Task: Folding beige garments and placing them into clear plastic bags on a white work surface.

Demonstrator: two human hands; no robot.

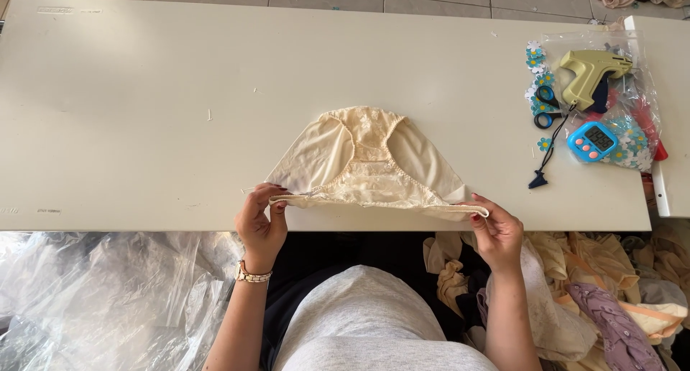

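The left hand [260,223] is pinching the left waistband corner of the cream lace briefs [366,162], which are lying flat on the white table [144,112] just beyond both hands. The right hand [497,231] is gripping the opposite corner; further right a blue timer [591,141] is lying.

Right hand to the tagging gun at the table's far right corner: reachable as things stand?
Probably yes, but not freely. The right hand is pinching the waistband of the cream underwear, so it must let go first. The bare table between it and the tagging gun holds only a dangling cord; nothing blocks the path.
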